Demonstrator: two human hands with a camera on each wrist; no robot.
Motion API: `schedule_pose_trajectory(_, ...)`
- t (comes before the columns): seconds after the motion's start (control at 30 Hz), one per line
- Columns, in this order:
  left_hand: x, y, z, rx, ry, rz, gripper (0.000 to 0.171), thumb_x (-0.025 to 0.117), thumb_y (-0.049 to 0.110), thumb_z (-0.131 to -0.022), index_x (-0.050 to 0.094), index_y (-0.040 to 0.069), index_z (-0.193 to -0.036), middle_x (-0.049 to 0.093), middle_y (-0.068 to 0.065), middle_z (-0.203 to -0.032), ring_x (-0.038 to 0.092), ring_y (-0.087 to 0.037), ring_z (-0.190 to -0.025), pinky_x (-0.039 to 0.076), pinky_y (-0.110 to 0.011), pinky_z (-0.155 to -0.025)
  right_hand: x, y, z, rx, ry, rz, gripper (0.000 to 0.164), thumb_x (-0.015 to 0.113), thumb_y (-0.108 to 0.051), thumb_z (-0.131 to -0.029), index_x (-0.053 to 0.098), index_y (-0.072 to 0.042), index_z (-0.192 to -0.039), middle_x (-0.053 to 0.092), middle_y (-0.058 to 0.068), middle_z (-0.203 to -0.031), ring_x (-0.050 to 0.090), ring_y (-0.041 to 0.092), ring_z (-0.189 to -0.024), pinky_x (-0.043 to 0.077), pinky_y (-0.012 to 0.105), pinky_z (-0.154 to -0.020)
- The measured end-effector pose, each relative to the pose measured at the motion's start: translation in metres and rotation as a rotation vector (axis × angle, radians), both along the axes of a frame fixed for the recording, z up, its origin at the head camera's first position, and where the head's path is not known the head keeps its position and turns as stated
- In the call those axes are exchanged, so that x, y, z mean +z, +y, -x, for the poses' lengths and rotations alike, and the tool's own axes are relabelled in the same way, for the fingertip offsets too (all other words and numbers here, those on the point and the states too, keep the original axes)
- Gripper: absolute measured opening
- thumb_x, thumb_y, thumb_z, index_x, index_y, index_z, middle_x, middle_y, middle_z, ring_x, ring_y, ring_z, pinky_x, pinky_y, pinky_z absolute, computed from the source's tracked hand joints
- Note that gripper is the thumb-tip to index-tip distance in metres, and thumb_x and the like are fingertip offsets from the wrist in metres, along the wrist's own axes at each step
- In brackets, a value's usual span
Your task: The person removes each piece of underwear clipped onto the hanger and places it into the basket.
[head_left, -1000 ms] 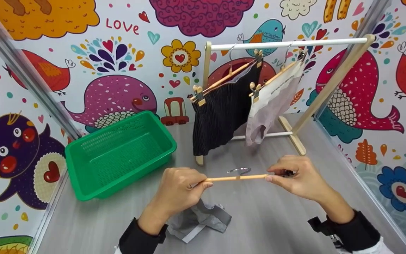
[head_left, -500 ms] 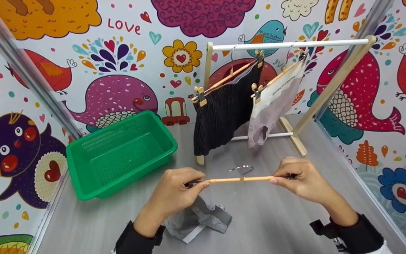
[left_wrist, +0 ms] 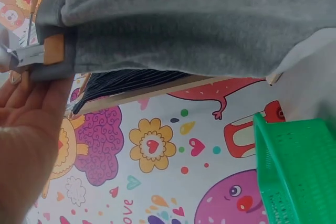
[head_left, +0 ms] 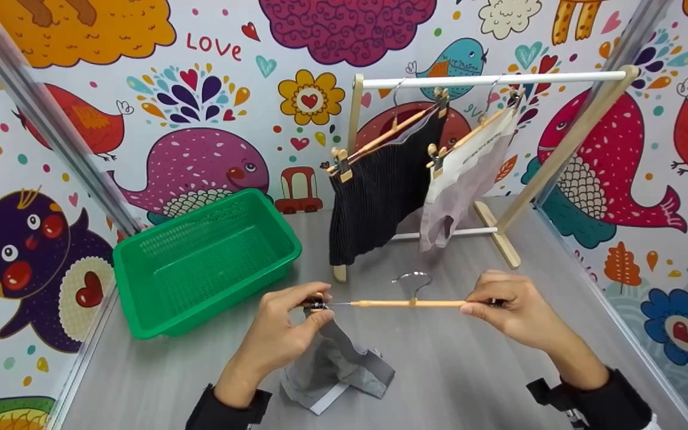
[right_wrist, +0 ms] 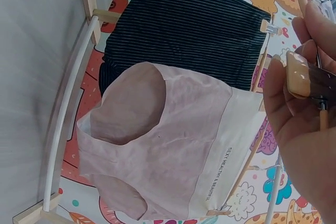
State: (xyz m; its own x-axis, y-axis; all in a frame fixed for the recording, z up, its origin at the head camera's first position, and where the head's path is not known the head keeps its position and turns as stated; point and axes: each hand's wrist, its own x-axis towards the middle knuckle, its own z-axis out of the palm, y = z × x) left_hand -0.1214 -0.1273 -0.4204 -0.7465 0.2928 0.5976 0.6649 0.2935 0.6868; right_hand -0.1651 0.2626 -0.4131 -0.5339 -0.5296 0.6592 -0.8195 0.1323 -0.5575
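Grey worktop [head_left: 439, 382] amid cartoon-print walls [head_left: 99, 36] carries green basket [head_left: 200, 263], clothes rack [head_left: 565, 77]. Right hand [head_left: 514, 307] pinches hanger [head_left: 412, 303], left hand [head_left: 275, 331] pinches its clip [head_left: 318, 301] at grey garment's [head_left: 320, 370] edge.

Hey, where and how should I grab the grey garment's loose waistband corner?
I'd probably pinch the grey garment at its right waistband corner, coming from the right: that flat corner juts out uncovered, while the opposite end is in the clip at the left hand.

The garment [head_left: 337, 371] at six o'clock is grey; the hanger [head_left: 386, 303], tan; the basket [head_left: 124, 292], green; the pinstriped cloth [head_left: 380, 197], black.
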Motion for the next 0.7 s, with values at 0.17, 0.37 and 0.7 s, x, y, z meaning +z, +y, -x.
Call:
schedule_pose_trajectory(0.17, -0.0006, 0.0011, 0.0013, 0.035, 0.016, -0.008, 0.027, 0.082, 0.001, -0.088, 0.075, 0.004, -0.114, 0.076, 0.000, -0.100, 0.071, -0.013, -0.088, 0.061, -0.031, -0.075, -0.0010, -0.0018, 0.0011, -0.013, 0.040, 0.012, 0.042, 0.079, 0.027, -0.068, 0.079, -0.009, -0.090, 0.061, 0.002, -0.074, 0.050, 0.010, -0.065, 0.039, 0.023, -0.053)
schedule_pose_trajectory(0.37, 0.0002, 0.0030, 0.0024, 0.023, 0.010, -0.019, 0.019, 0.079, 0.001, -0.090, 0.072, 0.005, -0.106, 0.074, -0.001, -0.095, 0.069, -0.013, -0.084, 0.058, -0.030, -0.071, -0.0035, -0.0020, 0.0019, -0.035, 0.056, 0.017, 0.042, 0.079, 0.028, -0.065, 0.079, -0.007, -0.089, 0.061, 0.003, -0.074, 0.050, 0.011, -0.067, 0.040, 0.023, -0.055)
schedule_pose_trajectory(0.7, 0.0011, 0.0046, 0.0085, -0.010, 0.010, -0.021, 0.009, 0.075, 0.001, -0.093, 0.070, 0.003, -0.100, 0.071, -0.001, -0.090, 0.062, -0.012, -0.076, 0.056, -0.029, -0.064, -0.0040, -0.0026, -0.0004, -0.071, 0.064, 0.011, 0.042, 0.080, 0.027, -0.065, 0.079, -0.008, -0.089, 0.062, 0.002, -0.075, 0.051, 0.011, -0.068, 0.040, 0.023, -0.056)
